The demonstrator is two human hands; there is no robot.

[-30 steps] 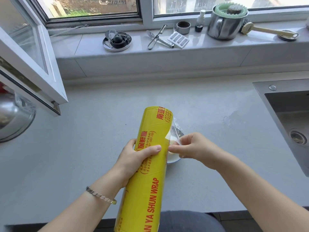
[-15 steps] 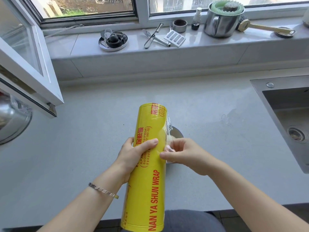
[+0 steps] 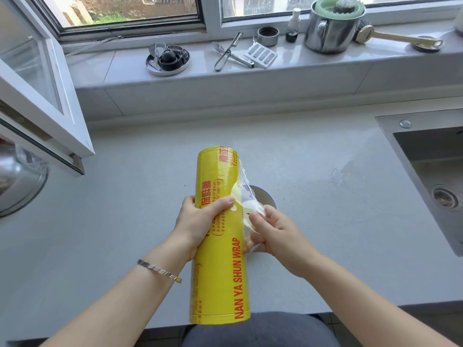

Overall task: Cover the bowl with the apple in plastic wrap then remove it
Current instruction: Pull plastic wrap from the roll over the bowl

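Pulled out further now, one film flap (image 3: 244,189) is pinched by right hand (image 3: 278,234), while left hand (image 3: 198,221) grips the one yellow roll (image 3: 220,271).

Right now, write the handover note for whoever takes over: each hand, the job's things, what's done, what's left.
Left hand grips the plastic wrap roll above the counter.
Right hand pinches the loose film at the roll's edge.
The bowl sits on the counter behind the roll, mostly hidden; the apple cannot be seen.
Done: film end lifted off the roll.
Left: pull out a sheet, cover the bowl, then take the wrap off.
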